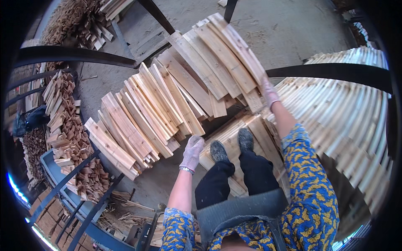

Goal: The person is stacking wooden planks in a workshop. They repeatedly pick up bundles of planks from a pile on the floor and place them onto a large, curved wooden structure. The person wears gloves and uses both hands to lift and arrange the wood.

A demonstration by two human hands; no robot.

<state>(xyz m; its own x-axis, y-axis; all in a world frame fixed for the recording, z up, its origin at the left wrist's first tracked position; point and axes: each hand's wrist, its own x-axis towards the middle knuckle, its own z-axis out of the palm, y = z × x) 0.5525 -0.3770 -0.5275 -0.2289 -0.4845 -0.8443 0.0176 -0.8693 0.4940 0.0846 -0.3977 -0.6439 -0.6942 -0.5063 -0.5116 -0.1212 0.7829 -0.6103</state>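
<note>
The hands are working in pale gloves: the right hand (270,93) is touching the near end of the rightmost board (240,48) (blur is hiding how firmly it is gripping), while the left hand (192,151) is curling loosely just beside the ends of the middle boards; whether it is holding anything, I cannot tell. The biggest stack of boards (335,113) is spreading along the right side. Next, a long row of boards (146,104) is leaning in overlapping layers in front of the person, with dark metal bars (77,55) standing around it. A pile of short wood pieces (79,167) is filling the left side beside a blue trough (51,161). Lower down, grey shoes (218,151) are resting on a smaller wood stack (264,136). A beaded bracelet (186,169) is circling the left wrist.
</note>
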